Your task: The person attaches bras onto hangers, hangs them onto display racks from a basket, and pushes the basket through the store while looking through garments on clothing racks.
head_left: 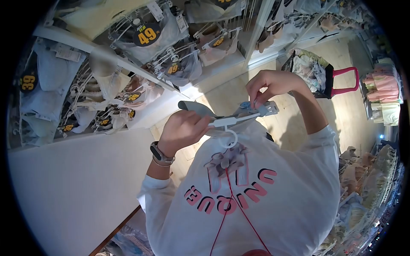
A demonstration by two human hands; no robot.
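Lingerie shop: hanging bras [191, 69], round price signs [146, 34], white tags [155, 11].

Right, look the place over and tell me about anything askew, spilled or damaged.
Nothing clearly stands out as spilled or damaged. The white hanger tilts, but the left hand and right hand are on it or its grey garment, so that looks ordinary. The pink-handled basket is heaped with clothes, with none visibly spilled around it.
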